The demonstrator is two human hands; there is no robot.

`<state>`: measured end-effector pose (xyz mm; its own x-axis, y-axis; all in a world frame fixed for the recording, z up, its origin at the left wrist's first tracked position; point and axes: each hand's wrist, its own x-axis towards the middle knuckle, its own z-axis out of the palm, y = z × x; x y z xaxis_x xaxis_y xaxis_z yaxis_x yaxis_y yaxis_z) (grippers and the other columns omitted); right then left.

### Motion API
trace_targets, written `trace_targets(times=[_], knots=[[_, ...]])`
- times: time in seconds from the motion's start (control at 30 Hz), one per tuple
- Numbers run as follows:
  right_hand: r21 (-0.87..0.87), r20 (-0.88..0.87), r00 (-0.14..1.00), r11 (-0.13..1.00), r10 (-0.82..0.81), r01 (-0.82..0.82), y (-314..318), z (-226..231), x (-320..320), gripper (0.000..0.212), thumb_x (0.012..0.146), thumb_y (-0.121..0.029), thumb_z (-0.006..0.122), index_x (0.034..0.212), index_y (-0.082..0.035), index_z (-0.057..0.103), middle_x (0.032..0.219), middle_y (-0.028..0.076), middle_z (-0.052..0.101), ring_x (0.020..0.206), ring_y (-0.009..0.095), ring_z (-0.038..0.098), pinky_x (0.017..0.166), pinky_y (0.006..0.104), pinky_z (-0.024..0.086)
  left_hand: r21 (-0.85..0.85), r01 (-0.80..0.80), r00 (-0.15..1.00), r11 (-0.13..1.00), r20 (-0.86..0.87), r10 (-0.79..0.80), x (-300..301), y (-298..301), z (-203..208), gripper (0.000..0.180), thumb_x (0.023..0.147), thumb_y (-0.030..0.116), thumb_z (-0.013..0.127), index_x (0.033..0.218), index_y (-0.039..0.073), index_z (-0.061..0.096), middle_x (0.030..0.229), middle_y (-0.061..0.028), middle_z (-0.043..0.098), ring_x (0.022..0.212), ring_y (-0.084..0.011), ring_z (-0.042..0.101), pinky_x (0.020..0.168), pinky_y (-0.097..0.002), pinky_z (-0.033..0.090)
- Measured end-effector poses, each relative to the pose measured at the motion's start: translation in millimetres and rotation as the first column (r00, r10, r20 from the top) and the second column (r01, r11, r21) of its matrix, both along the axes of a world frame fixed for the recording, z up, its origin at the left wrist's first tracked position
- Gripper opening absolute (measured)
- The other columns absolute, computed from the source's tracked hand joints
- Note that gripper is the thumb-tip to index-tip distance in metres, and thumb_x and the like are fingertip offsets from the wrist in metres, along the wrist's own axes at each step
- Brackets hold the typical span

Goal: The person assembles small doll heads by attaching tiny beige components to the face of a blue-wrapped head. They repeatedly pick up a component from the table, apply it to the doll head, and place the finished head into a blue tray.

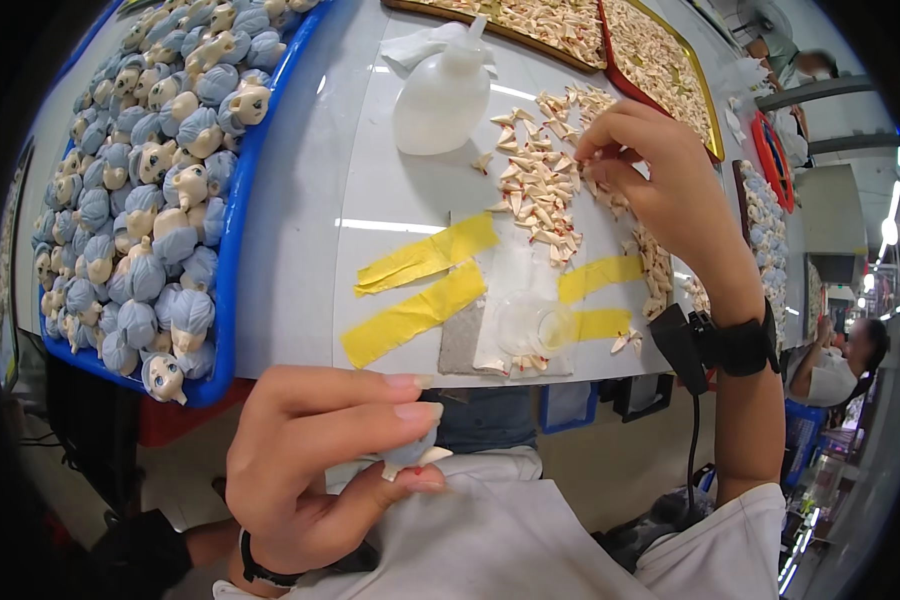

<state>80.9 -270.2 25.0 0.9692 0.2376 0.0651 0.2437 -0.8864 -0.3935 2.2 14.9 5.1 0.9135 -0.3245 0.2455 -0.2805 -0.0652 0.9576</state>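
Observation:
My left hand (320, 465) is raised near my lap, in front of the table's edge. Between its thumb and fingers it pinches a small doll head (417, 452) with blue-grey hair. A pale pointed piece sticks out from the head beside my thumb. My right hand (650, 170) reaches over the pile of small pale pointed pieces (542, 185), several of them red at one end. Its thumb and fingertips are drawn together at the pile's right side. Whatever lies between them is too small and hidden to make out.
A blue tray (238, 225) full of doll heads stands at the left. Behind the pile are a translucent squeeze bottle (440, 105) and trays of pointed pieces (660, 50). Yellow tape strips (420, 310) and a small clear cup (530, 325) lie near the front edge.

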Motion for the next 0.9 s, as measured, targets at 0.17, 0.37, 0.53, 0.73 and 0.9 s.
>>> trace_targets(times=[0.17,0.37,0.53,0.73,0.9], knots=[[-0.006,0.081,0.997,1.0,0.004,-0.004,-2,6,-11,0.007,0.07,0.0,0.061,0.076,0.0,0.058,0.07,0.008,0.059,0.065,0.019,0.056,0.061,0.027,0.043,0.016,-0.001,1.0,1.0,-0.018,0.001,3,-1,-3,0.036,0.056,0.006,0.078,0.089,0.002,0.063,0.087,-0.0114,0.063,0.081,-0.0196,0.058,0.065,-0.0264,0.046],[0.235,0.19,0.947,0.949,-0.258,0.211,-6,31,-40,0.008,0.074,-0.002,0.061,0.081,0.001,0.059,0.076,0.003,0.062,0.065,0.008,0.055,0.063,0.0209,0.043,0.003,-0.01,1.0,1.0,-0.02,0.01,6,1,-2,0.035,0.057,0.003,0.076,0.089,0.001,0.063,0.088,-0.0136,0.061,0.082,-0.0202,0.057,0.065,-0.0266,0.046],[0.531,0.003,0.872,0.74,-0.489,0.413,15,43,-82,0.011,0.071,0.005,0.061,0.082,0.004,0.059,0.08,0.006,0.06,0.071,0.01,0.055,0.067,0.0205,0.043,-0.127,0.071,0.996,0.989,-0.051,-0.078,-1,14,-15,0.041,0.067,0.012,0.074,0.098,0.0,0.049,0.1,-0.0159,0.047,0.07,-0.0177,0.058,0.057,-0.023,0.049],[0.649,-0.017,0.913,0.69,-0.408,0.32,5,28,-129,0.015,0.069,0.01,0.06,0.082,0.003,0.059,0.082,0.008,0.057,0.073,0.012,0.053,0.069,0.0209,0.041,-0.388,-0.087,0.904,0.918,-0.418,-0.092,-6,-6,-9,0.048,0.067,0.011,0.073,0.102,-0.002,0.043,0.097,-0.0144,0.05,0.076,-0.0185,0.057,0.061,-0.0224,0.048],[0.671,0.073,0.938,0.712,-0.34,0.207,32,15,-125,0.016,0.066,0.01,0.063,0.079,0.004,0.057,0.083,0.009,0.056,0.078,0.015,0.053,0.073,0.0236,0.041,-0.224,0.32,0.939,0.921,-0.053,-0.339,7,5,-28,0.058,0.066,0.009,0.073,0.113,-0.002,0.042,0.103,-0.0165,0.055,0.091,-0.0238,0.056,0.079,-0.0298,0.045]])
